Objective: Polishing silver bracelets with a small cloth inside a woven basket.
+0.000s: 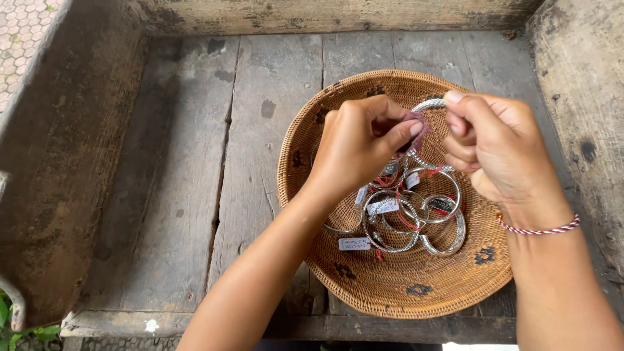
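Silver bangle (pixel 426 107) is pinched between both hands above the woven basket (pixel 338 266), and a small dusky-pink cloth (pixel 418 127) is pressed against its rim. The left hand (pixel 361 146) is closed, thumb and forefinger squeezing the cloth onto the metal; the right hand (pixel 487 140) is closed too, its fingers curled around the far right part of the ring to steady it. A red-and-white cord bracelet (pixel 539 229) sits on the right wrist.

Below them, near the middle of the basket, lies a heap of other silver bangles (pixel 416 218) tied with red thread and small white tags (pixel 354 244). The basket rests on a weathered wooden desk (pixel 195 162) with raised plank sides to the left, right and far edge.

Judging by the grip, the step in hand is rubbing the bangle clean. The next move would call for turning the ring in the right hand so an unrubbed stretch meets the cloth, with firm pressure kept.
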